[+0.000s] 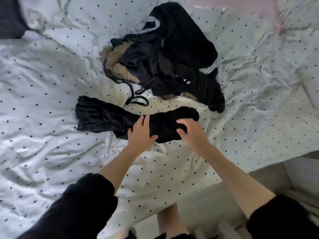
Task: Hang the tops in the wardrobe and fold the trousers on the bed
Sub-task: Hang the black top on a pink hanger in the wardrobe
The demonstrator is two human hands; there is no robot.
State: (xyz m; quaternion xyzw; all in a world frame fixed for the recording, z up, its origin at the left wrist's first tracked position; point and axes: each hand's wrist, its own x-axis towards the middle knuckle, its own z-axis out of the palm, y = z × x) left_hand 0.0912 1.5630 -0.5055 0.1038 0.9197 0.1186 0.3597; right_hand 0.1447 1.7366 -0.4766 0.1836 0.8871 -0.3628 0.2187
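Observation:
A pair of black trousers (107, 118) lies stretched sideways on the bed, bunched at its right end. My left hand (140, 133) rests flat on the middle of the trousers, fingers spread. My right hand (189, 133) has its fingers curled into the fabric at the right end. Behind them sits a heap of dark clothes (172, 54) with a tan furry piece (114, 62) and thin black straps (136, 99) trailing out toward the trousers.
The bed is covered by a crumpled white duvet with small black dots (51, 152). A dark pillow (10, 16) is at the far left corner, a pink one (233, 7) at the far right. The bed's edge runs along the lower right, floor (207, 200) beyond.

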